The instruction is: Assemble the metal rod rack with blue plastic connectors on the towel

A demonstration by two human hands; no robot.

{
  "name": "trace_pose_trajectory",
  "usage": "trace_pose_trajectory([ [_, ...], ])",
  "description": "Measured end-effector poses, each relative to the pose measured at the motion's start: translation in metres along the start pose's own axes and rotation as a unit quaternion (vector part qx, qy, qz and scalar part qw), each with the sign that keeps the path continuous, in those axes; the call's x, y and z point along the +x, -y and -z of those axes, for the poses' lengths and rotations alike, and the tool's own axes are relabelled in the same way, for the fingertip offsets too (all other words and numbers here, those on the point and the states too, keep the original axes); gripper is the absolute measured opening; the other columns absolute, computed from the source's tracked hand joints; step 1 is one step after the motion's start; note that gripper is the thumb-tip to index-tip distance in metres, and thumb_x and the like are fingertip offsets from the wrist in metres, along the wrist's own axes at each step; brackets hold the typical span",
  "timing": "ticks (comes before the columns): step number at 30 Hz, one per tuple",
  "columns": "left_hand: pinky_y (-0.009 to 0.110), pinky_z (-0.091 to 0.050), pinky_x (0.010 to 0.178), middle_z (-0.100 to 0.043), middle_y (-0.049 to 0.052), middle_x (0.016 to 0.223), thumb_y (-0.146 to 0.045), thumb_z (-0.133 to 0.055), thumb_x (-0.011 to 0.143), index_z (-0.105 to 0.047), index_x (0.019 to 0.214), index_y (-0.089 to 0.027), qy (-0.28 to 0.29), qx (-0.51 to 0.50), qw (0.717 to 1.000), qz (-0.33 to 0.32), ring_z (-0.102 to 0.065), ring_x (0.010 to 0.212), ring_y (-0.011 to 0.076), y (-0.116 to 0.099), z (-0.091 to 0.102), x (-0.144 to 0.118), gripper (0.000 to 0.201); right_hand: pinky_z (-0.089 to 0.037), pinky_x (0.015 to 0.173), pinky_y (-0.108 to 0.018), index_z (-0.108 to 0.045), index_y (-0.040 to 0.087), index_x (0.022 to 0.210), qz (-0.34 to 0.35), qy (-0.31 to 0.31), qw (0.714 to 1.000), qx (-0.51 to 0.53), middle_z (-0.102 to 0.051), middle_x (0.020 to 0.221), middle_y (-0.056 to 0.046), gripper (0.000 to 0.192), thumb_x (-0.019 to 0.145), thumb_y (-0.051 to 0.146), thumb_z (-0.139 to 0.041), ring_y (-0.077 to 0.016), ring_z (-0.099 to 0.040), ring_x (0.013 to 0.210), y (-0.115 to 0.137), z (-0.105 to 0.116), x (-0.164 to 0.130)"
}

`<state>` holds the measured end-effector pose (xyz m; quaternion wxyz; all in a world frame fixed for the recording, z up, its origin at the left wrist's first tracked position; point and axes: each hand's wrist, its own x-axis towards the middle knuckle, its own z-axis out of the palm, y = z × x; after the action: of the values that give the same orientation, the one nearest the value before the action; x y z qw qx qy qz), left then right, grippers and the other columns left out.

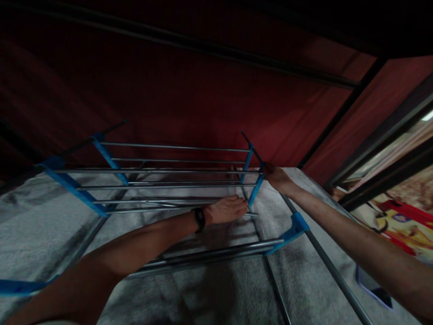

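Note:
A metal rack [176, 174] of thin grey rods and blue plastic side connectors stands inside a fabric wardrobe on a grey fabric shelf. My left hand [227, 209], with a dark band on the wrist, reaches in flat, fingers extended, touching a low rod beside the blue right connector [254, 189]. My right hand [276, 177] grips the top right corner of the rack where rod and blue connector meet.
Dark red fabric walls [189, 95] and black frame poles [341, 113] close in the back and right. A nearer blue connector [293, 228] joins rods running toward me. Colourful printed cloth [402, 225] lies outside at right.

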<state>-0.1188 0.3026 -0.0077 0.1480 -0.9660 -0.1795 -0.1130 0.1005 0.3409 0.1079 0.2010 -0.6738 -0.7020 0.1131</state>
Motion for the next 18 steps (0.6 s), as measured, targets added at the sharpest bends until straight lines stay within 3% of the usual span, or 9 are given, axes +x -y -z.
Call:
trace_pose_trajectory([
  [1,0.036,-0.039,0.111,-0.063,0.011,0.133,-0.009,-0.042,0.098,-0.062,0.123,-0.018,0.019,-0.008,1.0,0.021,-0.055,0.127,0.0221,-0.001,-0.009,-0.004,0.033,-0.047,0.073,-0.025,-0.066,0.016,0.113,0.004,-0.002,1.0,-0.004,-0.074,0.11,-0.015,0.034,0.1,0.023,-0.035,-0.0203,-0.071,0.089,-0.001,0.0,0.0],
  [3,0.039,-0.043,0.106,-0.065,0.015,0.127,-0.01,-0.042,0.097,-0.063,0.12,-0.013,0.068,-0.037,0.988,0.132,-0.059,0.121,0.0242,0.004,-0.027,-0.008,0.031,-0.047,0.074,-0.027,-0.066,0.017,0.112,0.012,-0.007,1.0,-0.017,-0.074,0.107,-0.014,0.032,0.099,0.023,-0.037,-0.0216,-0.071,0.089,-0.001,0.0,-0.001],
  [5,0.042,-0.047,0.101,-0.064,0.018,0.126,-0.015,-0.041,0.099,-0.062,0.121,-0.01,0.119,-0.088,0.954,0.262,-0.06,0.119,0.0272,0.015,-0.043,-0.007,0.031,-0.047,0.074,-0.027,-0.065,0.017,0.113,0.009,-0.008,0.999,-0.031,-0.074,0.105,-0.014,0.032,0.099,0.023,-0.037,-0.0226,-0.071,0.089,0.001,0.002,-0.002],
  [7,0.042,-0.049,0.099,-0.065,0.019,0.125,-0.022,-0.043,0.1,-0.064,0.117,-0.01,0.152,-0.136,0.923,0.327,-0.062,0.116,0.0275,0.026,-0.056,-0.004,0.03,-0.047,0.075,-0.028,-0.065,0.016,0.112,0.002,-0.003,0.999,-0.047,-0.074,0.106,-0.014,0.033,0.099,0.024,-0.035,-0.023,-0.071,0.09,0.002,0.005,-0.003],
  [12,0.033,-0.051,0.097,-0.07,0.012,0.12,-0.021,-0.048,0.098,-0.069,0.106,-0.016,0.175,-0.193,0.909,0.325,-0.065,0.113,0.0225,0.037,-0.066,0.006,0.023,-0.047,0.077,-0.029,-0.065,0.017,0.111,0.031,-0.017,0.997,-0.064,-0.073,0.107,-0.014,0.035,0.099,0.025,-0.033,-0.0235,-0.07,0.092,0.001,0.005,-0.003],
  [18,0.032,-0.053,0.09,-0.069,0.017,0.123,-0.012,-0.047,0.093,-0.064,0.115,-0.012,0.176,-0.22,0.894,0.349,-0.066,0.114,0.0244,0.034,-0.054,0.019,0.028,-0.047,0.077,-0.031,-0.065,0.017,0.112,0.034,-0.028,0.997,-0.069,-0.074,0.105,-0.014,0.036,0.099,0.027,-0.034,-0.0244,-0.07,0.091,-0.004,0.002,0.0],
])
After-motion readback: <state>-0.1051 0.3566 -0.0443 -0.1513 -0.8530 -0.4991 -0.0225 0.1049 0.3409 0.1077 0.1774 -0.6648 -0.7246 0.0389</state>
